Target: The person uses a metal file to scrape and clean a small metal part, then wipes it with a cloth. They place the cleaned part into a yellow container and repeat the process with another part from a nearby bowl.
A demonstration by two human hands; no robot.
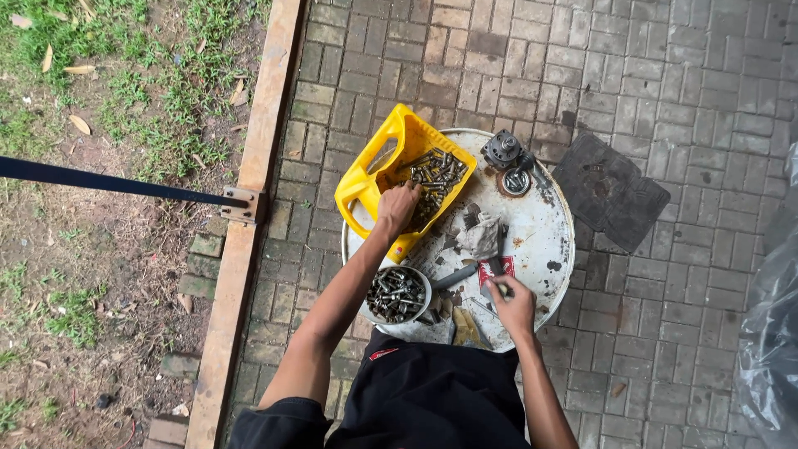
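Observation:
A cut-open yellow jug (366, 179) lies on a round white drum top (544, 233) and holds several bolts (436, 170). My left hand (399, 208) reaches into the jug among the bolts, fingers curled; whether it grips one I cannot tell. My right hand (514, 306) rests near the drum's front edge, pinching a small bolt-like piece over a red packet (496, 270). A white bowl (397, 294) full of bolts and nuts stands at the front left of the drum.
A grey rag (480, 237), a dark metal part (505, 151) and a small round tin (515, 181) lie on the drum. A black rubber mat (611, 191) lies on the brick paving to the right. A rusty steel beam (249, 208) borders the grass at left. Plastic sheeting (769, 333) is at far right.

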